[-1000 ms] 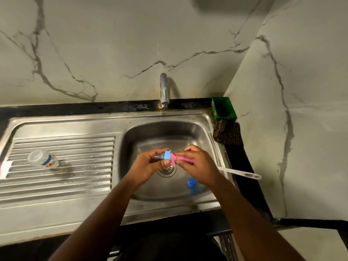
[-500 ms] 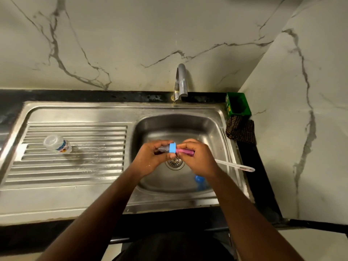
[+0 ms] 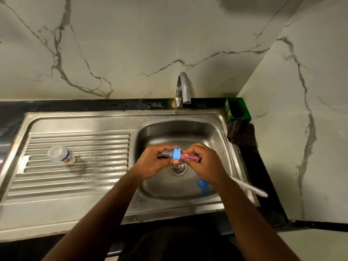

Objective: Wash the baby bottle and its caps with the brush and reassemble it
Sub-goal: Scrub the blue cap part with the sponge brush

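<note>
Head view, sink [image 3: 222, 117] at counter:
- Left hand [image 3: 154, 162]: curling round a blue-ringed cap [image 3: 174, 154], holding it sideways over the basin, above the drain [image 3: 178, 167].
- Right hand [image 3: 203, 164]: gripping the pink brush [image 3: 188, 157], its head meeting the cap's open end; white handle [image 3: 250, 188] sticking out past the wrist toward the sink's right rim.
- Bottle [image 3: 61, 154]: lying on its side on the ribbed drainboard [image 3: 98, 147], well apart from both hands, to their left.
- Second blue cap [image 3: 202, 183]: sitting in the basin just beneath the right wrist.
- Tap [image 3: 182, 89]: standing behind the basin.
- Green box [image 3: 238, 109] and dark cloth [image 3: 241, 135]: sitting at the right rear corner
</note>
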`<state>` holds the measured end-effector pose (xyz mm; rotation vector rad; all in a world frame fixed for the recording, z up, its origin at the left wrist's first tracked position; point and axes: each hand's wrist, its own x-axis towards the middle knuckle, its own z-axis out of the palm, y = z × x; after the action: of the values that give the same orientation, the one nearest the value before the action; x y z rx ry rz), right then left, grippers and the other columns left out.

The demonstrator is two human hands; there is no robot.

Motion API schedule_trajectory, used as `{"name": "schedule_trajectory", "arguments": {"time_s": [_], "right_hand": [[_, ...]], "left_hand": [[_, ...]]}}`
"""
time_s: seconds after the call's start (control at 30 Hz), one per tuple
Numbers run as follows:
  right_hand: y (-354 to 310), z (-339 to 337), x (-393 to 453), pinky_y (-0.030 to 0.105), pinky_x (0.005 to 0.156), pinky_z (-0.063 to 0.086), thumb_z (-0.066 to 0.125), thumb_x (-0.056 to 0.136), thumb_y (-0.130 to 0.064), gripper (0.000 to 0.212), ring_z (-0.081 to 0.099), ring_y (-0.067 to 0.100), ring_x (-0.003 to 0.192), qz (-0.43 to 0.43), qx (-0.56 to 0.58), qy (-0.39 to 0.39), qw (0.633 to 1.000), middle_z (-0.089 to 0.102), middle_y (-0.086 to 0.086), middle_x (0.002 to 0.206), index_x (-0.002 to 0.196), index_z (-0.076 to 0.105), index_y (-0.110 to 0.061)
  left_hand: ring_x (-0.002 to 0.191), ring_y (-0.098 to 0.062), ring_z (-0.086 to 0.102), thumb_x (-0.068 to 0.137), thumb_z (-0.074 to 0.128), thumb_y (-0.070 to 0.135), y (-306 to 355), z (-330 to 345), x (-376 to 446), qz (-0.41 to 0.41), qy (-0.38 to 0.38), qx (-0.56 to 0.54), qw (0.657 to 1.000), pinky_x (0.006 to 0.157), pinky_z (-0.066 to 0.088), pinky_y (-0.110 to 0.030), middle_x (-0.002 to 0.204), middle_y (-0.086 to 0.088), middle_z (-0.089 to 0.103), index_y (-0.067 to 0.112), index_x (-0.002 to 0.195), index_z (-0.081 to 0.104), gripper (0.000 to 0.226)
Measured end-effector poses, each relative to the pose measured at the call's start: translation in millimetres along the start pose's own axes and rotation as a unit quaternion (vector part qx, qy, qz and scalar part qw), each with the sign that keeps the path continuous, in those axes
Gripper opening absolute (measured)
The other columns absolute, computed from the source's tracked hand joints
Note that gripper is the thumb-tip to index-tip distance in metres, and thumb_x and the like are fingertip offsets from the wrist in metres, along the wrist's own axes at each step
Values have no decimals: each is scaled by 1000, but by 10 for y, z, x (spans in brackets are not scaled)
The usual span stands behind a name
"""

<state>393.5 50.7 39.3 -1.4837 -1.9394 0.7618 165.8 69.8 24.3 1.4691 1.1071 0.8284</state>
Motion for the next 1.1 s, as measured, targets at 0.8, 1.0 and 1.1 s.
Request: {"name": "schedule_trajectory", "arguments": {"time_s": [0.8, 1.0, 1.1], "right_hand": [[26, 16, 241, 35, 79, 62, 82, 87, -12, 12, 72, 8, 86, 62, 85, 83, 991, 77, -5, 93, 98, 76, -13], [-11, -45, 259, 40, 78, 60, 81, 86, -16, 12, 70, 13, 89, 11, 42, 112, 993, 73, -6, 94, 95, 73, -15], [-45, -27, 205, 35, 77, 59, 83, 85, -19, 13, 69, 10, 88, -8, 38, 87, 995, 73, -9, 93, 96, 76, -17]], "left_hand": [[101, -7, 73, 79, 85, 5, 84, 126, 250, 31, 50, -6, 998, 88, 57, -20, 112, 5, 75, 15, 123, 72, 46], [100, -8, 74, 79, 86, 9, 101, 128, 243, 30, 82, 1, 996, 85, 56, -18, 111, 0, 76, 9, 124, 72, 47], [101, -8, 74, 80, 85, 10, 100, 109, 213, 23, 105, -10, 994, 85, 55, -17, 111, 0, 77, 8, 125, 71, 47]]}}
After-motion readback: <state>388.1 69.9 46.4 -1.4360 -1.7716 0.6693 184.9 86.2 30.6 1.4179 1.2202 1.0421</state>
